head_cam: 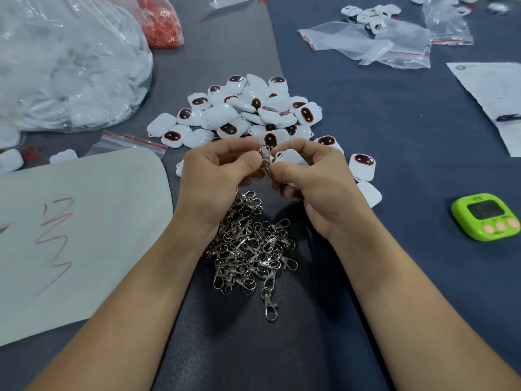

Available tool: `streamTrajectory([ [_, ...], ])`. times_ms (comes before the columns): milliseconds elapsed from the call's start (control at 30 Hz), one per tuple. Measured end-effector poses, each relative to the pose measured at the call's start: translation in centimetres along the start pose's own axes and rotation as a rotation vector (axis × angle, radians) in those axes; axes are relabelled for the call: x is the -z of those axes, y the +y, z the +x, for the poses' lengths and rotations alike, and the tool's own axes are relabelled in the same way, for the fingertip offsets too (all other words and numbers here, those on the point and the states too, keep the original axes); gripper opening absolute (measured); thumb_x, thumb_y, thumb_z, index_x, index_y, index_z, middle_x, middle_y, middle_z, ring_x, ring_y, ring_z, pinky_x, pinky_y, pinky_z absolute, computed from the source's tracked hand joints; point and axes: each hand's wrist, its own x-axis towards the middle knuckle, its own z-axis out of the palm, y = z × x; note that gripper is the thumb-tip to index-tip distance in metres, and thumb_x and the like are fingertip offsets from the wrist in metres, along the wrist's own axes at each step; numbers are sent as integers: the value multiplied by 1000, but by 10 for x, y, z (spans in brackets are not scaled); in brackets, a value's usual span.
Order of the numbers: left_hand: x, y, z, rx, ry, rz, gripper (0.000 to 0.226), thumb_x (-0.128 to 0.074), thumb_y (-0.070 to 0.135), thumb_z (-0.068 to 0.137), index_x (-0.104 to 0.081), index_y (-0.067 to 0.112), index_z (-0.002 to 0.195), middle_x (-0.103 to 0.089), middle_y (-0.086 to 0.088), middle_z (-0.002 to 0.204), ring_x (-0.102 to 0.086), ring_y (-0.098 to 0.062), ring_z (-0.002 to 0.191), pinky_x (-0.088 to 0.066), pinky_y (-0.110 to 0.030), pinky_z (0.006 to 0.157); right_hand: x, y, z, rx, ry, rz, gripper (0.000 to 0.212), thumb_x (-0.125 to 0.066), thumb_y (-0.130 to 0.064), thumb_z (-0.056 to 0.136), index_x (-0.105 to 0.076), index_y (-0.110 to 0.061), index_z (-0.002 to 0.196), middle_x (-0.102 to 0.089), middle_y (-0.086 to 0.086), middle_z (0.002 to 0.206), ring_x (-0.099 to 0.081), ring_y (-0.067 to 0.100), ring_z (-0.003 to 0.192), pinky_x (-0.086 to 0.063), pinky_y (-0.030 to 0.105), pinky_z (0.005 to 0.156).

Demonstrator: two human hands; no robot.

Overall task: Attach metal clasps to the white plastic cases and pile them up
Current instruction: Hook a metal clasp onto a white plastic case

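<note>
**Clasp meets case, held up over the heaps**

Both forearms come in from the bottom edge and meet mid-tabletop (pixel 408 142). Left hand (pixel 217 167) pinches a clasp (pixel 265 154). Right hand (pixel 313 176) is curled round a case (pixel 290 157) touching it. Clasp heap (pixel 251 246) sits under the wrists, case pile (pixel 253 108) just beyond. There's bare room over toward the timer (pixel 486 217).

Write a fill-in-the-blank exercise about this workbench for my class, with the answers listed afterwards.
1. The timer at the far right is ____ in colour.
2. The right hand holds a ____ plastic case.
3. The left hand pinches a clasp made of ____.
4. Each dark window on the piled cases has a ____ rim.

Missing words: green; white; metal; red.
</note>
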Motion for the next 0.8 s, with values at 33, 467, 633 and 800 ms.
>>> streamTrajectory([
  [33,-1,-1,-1,-7,-33,34,25,-75,1,84,-79,26,86,-79,1,81,-74,-13,72,-54,-19,65,0,0,0,13,21,-11,24,-73,13,77,-72,-10,85,-66,10,67,-58,18,55,-42,22,46],
  [467,0,-4,-10,-288,3,765,14,-73,36,83,-81,32,94,-77,12,82,-72,-11,79,-57,-36,73,-4,4,-5,251,213,-650,19,-75,-12,77,-79,-31,80,-72,-19,72,-66,-6,73,-44,5,55],
  [633,-3,1,-14,-334,72,854,9,-74,34,84,-80,34,90,-76,13,79,-71,-13,77,-57,-38,74,7,-5,1,207,257,-747,19,-70,-16,82,-80,-32,84,-73,-15,76,-67,1,75,-50,12,61],
  [800,-1,4,-12,-212,140,801,7,-71,36,81,-78,35,78,-70,21,68,-67,-2,70,-57,-33,76,34,-14,5,238,559,-1023,21,-55,-11,89,-72,-24,87,-55,-16,63,-58,16,73,-50,33,81],
])
